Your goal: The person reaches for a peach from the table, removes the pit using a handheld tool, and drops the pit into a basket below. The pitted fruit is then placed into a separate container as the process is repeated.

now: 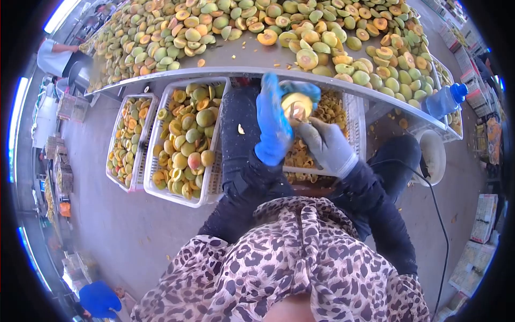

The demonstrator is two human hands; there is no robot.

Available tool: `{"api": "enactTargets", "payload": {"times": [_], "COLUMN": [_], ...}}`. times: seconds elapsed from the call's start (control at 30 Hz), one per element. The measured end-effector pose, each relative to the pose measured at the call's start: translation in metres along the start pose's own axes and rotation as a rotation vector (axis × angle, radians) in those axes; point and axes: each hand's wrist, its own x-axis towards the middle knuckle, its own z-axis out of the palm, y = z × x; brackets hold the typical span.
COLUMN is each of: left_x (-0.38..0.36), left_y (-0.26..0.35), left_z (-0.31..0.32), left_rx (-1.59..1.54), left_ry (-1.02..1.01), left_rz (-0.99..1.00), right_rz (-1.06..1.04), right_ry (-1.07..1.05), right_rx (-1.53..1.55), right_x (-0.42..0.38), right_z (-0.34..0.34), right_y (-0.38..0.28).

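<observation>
Right now the left hand [273, 126], in a blue glove, is wrapped around a halved fruit [296, 104], cut face up, just below the table [236, 60] edge, while the right hand [326, 144], in a grey glove, presses its fingertips into the centre; whether it grips a tool, can't tell. Looks like the pitting step, mid-way on this piece. Next move likely needs a scoop and a drop into the crate [351, 110] directly under the hands.
</observation>
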Motion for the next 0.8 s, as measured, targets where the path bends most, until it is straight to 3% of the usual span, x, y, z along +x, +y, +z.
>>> {"api": "enactTargets", "payload": {"times": [0.03,0.07,0.13,0.17,0.2,0.23,0.27,0.3,0.33,0.4,0.47,0.5,0.53,0.6,0.63,0.7,0.73,0.77,0.8], "left_x": [0.002,0.002,0.015,0.029,0.012,0.021,0.021,0.021,0.018,0.001,-0.001,-0.006,0.007,0.001,0.000,0.002,0.020,0.011,0.008], "left_y": [0.008,0.008,0.013,-0.039,0.003,0.006,-0.004,-0.017,-0.014,0.013,0.026,0.026,0.030,0.044,0.043,0.024,-0.039,0.003,-0.003], "left_z": [0.002,0.002,0.002,-0.029,0.007,-0.003,-0.005,-0.004,0.002,0.030,0.034,0.032,0.023,0.015,0.013,0.019,0.022,0.001,0.012], "left_rx": [0.057,0.053,0.037,0.375,-0.212,0.417,0.243,0.039,0.230,-0.277,-0.272,0.247,-0.080,0.289,0.293,0.355,0.064,0.168,-0.489], "left_ry": [-0.120,-0.119,-0.242,-0.082,-0.185,-0.473,-0.321,-0.170,-0.103,-0.027,-0.061,0.063,-0.380,-0.419,-0.413,-0.265,0.080,-0.414,-0.315], "left_rz": [-0.047,-0.044,-0.153,0.080,-0.118,0.568,0.293,0.027,-0.035,0.069,0.063,0.325,0.135,-0.081,-0.083,0.682,0.585,0.328,0.120], "right_rz": [-0.248,-0.249,0.220,0.149,-0.138,0.013,-0.274,-0.002,-0.500,0.361,0.297,0.261,0.215,0.151,0.137,0.147,0.171,0.197,0.212], "right_ry": [0.066,0.064,-0.215,-0.213,-0.175,-0.080,-0.066,-0.065,0.028,-0.208,-0.259,-0.295,-0.289,-0.290,-0.316,-0.472,-0.592,-0.675,-0.690], "right_rx": [-0.043,-0.048,0.151,0.190,0.035,0.211,-0.285,-0.031,-0.199,0.374,0.527,0.693,0.772,0.919,1.011,1.255,1.372,1.429,1.424], "right_x": [0.005,0.000,-0.003,-0.003,-0.007,-0.005,-0.001,0.003,0.011,0.001,-0.002,-0.002,-0.002,0.001,0.002,0.003,0.000,-0.004,-0.007], "right_z": [0.003,-0.004,-0.022,-0.020,-0.020,-0.014,-0.018,-0.014,-0.012,-0.029,-0.026,-0.024,-0.024,-0.020,-0.017,-0.012,-0.010,-0.010,-0.009], "right_y": [0.008,0.009,-0.021,-0.008,0.000,-0.002,0.035,0.004,0.025,-0.004,-0.001,-0.001,-0.001,-0.003,-0.001,0.008,0.017,0.023,0.018]}}
